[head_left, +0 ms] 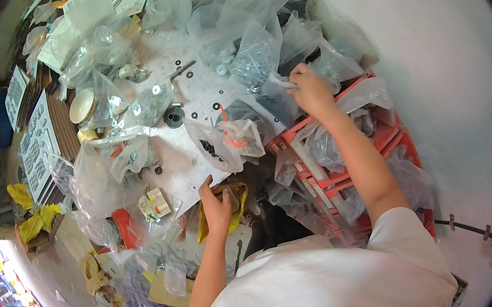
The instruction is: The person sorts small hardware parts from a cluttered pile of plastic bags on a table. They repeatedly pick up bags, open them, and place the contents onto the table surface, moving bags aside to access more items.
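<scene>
My right hand (311, 90) reaches far forward and pinches the edge of a clear plastic bag (258, 58) filled with small metal parts, at the top of a heap of similar bags. My left hand (216, 206) is close to my body, its fingers closed on a crumpled yellow bag (238, 195) at the near edge of a white sheet (200, 91). Loose black washers (215, 106) lie scattered on that sheet. Between my hands lies a clear bag with black parts and an orange tie (228, 138).
Red plastic bins (380, 136) holding more bags are stacked under my right forearm. A black round part (173, 117) and a metal rod (182, 70) sit on the sheet. A cream bowl (82, 105), a red box (123, 227) and printed sheets (39, 140) lie left. A white wall (444, 53) stands right.
</scene>
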Demonstrator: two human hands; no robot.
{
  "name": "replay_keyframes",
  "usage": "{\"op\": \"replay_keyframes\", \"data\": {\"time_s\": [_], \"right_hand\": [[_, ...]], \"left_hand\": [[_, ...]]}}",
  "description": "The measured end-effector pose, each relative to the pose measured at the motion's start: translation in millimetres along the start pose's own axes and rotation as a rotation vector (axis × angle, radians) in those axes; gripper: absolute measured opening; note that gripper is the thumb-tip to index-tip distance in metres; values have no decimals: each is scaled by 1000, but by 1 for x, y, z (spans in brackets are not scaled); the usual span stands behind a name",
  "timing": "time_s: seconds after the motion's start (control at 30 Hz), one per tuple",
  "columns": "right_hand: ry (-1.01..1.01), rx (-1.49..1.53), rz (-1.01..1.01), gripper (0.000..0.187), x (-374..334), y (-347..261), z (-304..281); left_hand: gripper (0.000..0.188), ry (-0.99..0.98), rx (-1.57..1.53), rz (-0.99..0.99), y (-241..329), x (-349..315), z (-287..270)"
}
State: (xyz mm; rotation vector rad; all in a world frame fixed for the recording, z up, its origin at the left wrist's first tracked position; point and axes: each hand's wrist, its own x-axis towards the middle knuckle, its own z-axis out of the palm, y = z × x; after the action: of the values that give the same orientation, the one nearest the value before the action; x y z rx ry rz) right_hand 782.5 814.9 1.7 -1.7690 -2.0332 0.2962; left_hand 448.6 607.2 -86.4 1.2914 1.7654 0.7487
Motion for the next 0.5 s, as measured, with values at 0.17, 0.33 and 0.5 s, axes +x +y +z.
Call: {"op": "replay_keyframes", "data": {"time_s": [0.17, 0.33, 0.5], "right_hand": [[-333, -241, 121, 23, -12, 16, -16], [-420, -127, 34, 31, -16, 21, -16], [-200, -185, 68, 41, -21, -17, -20]], "left_hand": [[57, 0, 39, -1, -7, 2, 2], [61, -2, -9, 41, -11, 10, 10], [75, 10, -42, 20, -3, 16, 11]]}}
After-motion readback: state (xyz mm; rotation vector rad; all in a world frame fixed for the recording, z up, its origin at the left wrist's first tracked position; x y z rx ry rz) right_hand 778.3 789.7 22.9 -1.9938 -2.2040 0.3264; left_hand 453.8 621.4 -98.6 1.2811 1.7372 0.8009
